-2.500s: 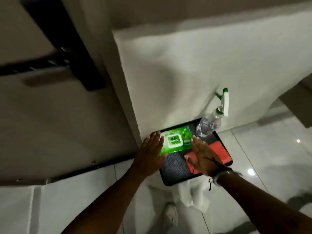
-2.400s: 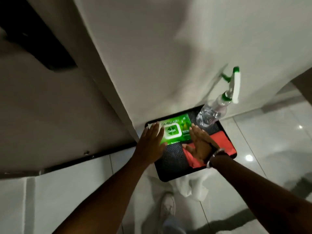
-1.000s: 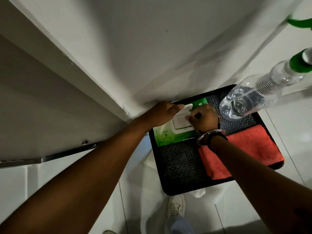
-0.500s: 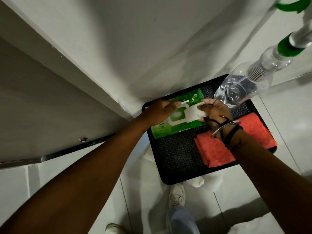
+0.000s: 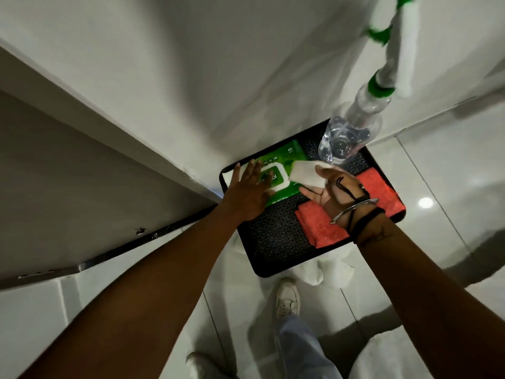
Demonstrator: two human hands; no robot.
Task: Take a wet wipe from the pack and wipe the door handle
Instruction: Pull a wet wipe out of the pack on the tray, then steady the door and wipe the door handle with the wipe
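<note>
— Head camera is looking down at a black tray (image 5: pixel 269 262) on the floor. What are your hands doing there?

— I am pressing my left hand (image 5: pixel 247 196) flat on the green pack of wipes (image 5: pixel 285 170). The fingers are lying spread and straight over the white lid of the pack; they are not gripping anything.

— And the right one?

— My right hand (image 5: pixel 332 191) is holding a white wet wipe (image 5: pixel 306 175). The palm is turning up, and the thumb and the fingers are closing on one end of the wipe. The wipe is hanging just above the right part of the pack.

— Where is the pack sitting?

— It is lying in the far left corner of the tray, close to the white wall (image 5: pixel 191 77). A clear spray bottle (image 5: pixel 352 135) with a green and white head is standing in the far right corner, just beside the pack. A folded red cloth (image 5: pixel 323 228) is lying on the right side of the tray, partly under my wrist.

— Are you seeing the door handle?

— No, it is not showing in this view. I am seeing only my white shoe (image 5: pixel 287 299) on the pale floor tiles (image 5: pixel 437 173) near the tray.
</note>
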